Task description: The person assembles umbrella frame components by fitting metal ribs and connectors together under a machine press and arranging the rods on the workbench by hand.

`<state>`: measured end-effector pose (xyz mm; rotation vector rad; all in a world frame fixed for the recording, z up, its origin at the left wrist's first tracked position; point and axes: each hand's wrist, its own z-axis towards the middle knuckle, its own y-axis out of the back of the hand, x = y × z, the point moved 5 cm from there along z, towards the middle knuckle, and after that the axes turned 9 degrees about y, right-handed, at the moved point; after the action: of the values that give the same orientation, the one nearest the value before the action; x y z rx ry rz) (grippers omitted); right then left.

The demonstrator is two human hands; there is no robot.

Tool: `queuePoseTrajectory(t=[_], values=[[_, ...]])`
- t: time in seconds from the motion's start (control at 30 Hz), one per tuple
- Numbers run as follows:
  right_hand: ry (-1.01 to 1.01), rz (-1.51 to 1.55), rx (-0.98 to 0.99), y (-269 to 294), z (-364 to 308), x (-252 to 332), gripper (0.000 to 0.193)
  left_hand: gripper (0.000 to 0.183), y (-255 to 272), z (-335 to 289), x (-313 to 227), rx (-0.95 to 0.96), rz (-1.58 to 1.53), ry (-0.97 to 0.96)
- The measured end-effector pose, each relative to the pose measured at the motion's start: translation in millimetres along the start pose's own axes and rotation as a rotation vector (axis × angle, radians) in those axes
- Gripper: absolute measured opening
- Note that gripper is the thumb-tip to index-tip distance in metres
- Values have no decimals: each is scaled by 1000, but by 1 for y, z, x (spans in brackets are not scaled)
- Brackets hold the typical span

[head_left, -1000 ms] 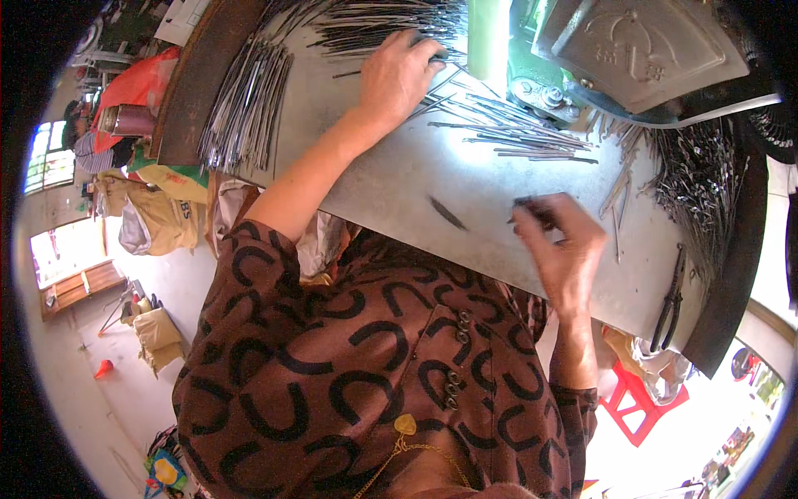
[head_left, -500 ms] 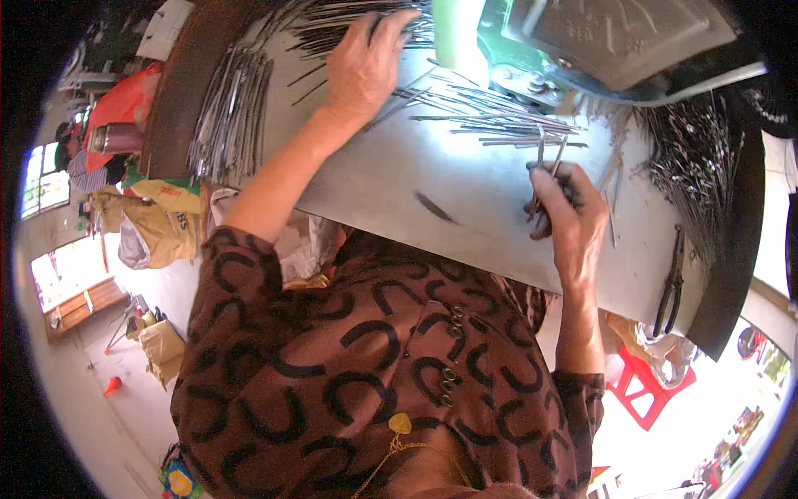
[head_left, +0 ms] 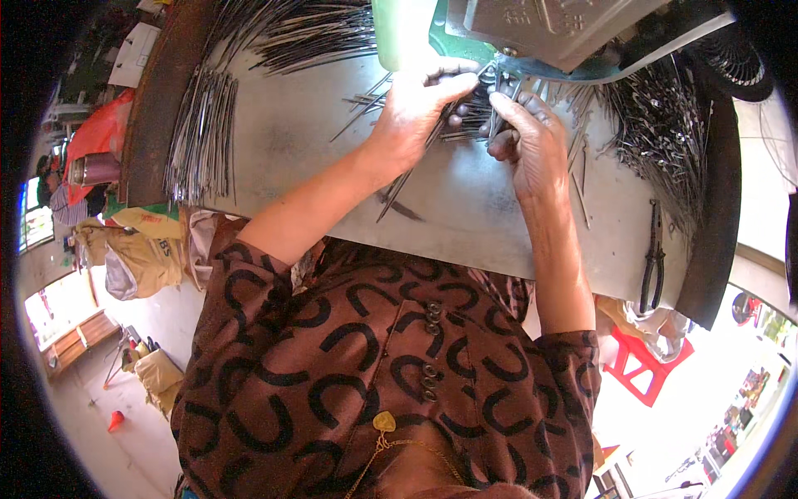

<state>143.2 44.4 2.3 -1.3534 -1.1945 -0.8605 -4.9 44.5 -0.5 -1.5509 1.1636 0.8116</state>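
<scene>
Both hands are at work over the grey table [head_left: 291,150], close together in front of the green machine [head_left: 445,51] with its grey cover [head_left: 540,33].

The left hand [head_left: 420,112] is palm down. Its thumb and forefinger are nearly together, tips pointing toward the right hand; the other fingers are curled under. Long rods [head_left: 406,179], thin and dark, slant from beneath it toward the near edge of the table and appear gripped in the curled fingers. Exactly what lies between thumb and forefinger cannot be told.

The right hand [head_left: 532,137] pinches a short rod [head_left: 496,118], roughly upright, between thumb and fingers just beside the left fingertips. Its fingertips are darkened. Whether the rod touches the machine cannot be told.

Loose rods [head_left: 366,101] lie to the left of the left hand, and others show partly hidden under both hands. A sorted bundle [head_left: 202,137] lies at the table's left side, a larger pile [head_left: 307,37] at the far side, and a tangled heap [head_left: 661,116] at the right. Pliers [head_left: 654,258] lie near the right edge, handles toward the person.
</scene>
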Motion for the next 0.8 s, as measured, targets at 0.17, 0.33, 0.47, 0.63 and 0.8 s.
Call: queuePoseTrajectory(t=[0.17,0.33,0.47,0.63,0.8], values=[[51,-87,-21,-4,-2,9,20,23,5,5,5,5,32,2],[69,-68,-5,-7,1,9,21,22,1,8,5,16,4,-41],[87,-34,-17,-6,3,9,19,24,-3,5,-1,16,-56,-68],[79,-17,-14,-8,3,8,17,23,0,6,-1,17,-54,-86],[77,12,-11,-7,3,7,17,25,-2,5,0,80,-103,-14]])
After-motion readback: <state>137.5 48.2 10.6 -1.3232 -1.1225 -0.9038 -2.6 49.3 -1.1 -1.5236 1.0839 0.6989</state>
